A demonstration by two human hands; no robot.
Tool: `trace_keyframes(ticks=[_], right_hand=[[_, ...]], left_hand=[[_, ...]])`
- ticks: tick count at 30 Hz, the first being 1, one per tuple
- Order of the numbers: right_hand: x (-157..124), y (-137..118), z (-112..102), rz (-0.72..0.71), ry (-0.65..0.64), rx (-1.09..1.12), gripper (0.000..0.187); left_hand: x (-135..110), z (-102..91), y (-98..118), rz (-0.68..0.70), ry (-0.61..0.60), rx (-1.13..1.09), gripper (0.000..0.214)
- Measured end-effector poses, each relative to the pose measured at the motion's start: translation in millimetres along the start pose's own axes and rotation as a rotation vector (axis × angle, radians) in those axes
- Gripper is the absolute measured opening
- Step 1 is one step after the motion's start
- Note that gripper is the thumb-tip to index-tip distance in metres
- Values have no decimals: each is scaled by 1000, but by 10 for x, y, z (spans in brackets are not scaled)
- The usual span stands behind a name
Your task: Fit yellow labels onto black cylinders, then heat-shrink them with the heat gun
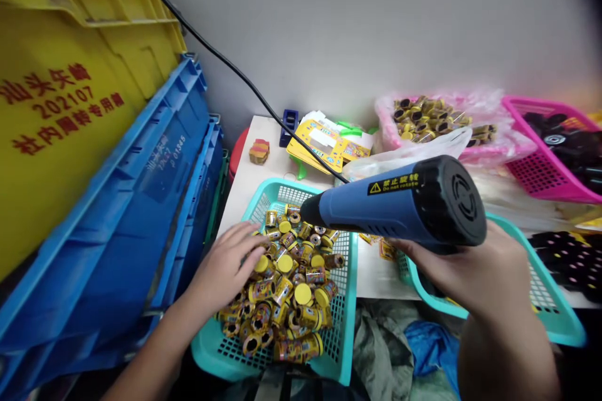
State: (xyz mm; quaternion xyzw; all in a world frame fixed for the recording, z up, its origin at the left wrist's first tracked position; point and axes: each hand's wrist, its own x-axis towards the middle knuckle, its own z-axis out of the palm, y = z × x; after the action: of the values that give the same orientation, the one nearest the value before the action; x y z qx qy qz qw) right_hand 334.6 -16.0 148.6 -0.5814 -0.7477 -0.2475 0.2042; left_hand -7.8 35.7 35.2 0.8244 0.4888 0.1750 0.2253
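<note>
My right hand is wrapped around the grip of a blue and black heat gun. Its dark nose points left over a turquoise basket. Inside lie many small yellow-capped jars with printed wraps, heaped on their sides and upright. My left hand rests over the basket's left side, fingers spread and curved on the jars. Whether its fingertips press on one of them, I cannot tell.
Yellow and blue crates are stacked at left. A black cord crosses above the white table. Printed cards, a pink-lined container of jars, a pink basket and another turquoise basket stand around.
</note>
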Motion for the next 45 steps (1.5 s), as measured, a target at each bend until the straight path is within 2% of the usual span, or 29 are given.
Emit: trace_keyframes(ticks=[2, 4, 7, 12, 20, 28, 45], right_hand=[[-25, 6, -34, -17, -27, 24, 41], [-69, 16, -58, -25, -36, 32, 40], [-155, 27, -62, -1, -9, 6, 36], [-240, 12, -33, 63, -15, -42, 39], [-193, -67, 4, -18, -16, -56, 38], [-198, -48, 5, -37, -19, -59, 39], [66, -160, 21, -153, -34, -80, 44]], left_hand=[[-71, 81, -167, -71, 172, 56, 43], [-137, 184, -305, -134, 237, 69, 49], [-216, 323, -411, -170, 194, 38, 53], [-254, 425, -418, -182, 184, 19, 50], [-249, 444, -421, -191, 168, 5, 50], [-265, 449, -412, -218, 174, -37, 51], [-288, 473, -448, -219, 193, -120, 51]])
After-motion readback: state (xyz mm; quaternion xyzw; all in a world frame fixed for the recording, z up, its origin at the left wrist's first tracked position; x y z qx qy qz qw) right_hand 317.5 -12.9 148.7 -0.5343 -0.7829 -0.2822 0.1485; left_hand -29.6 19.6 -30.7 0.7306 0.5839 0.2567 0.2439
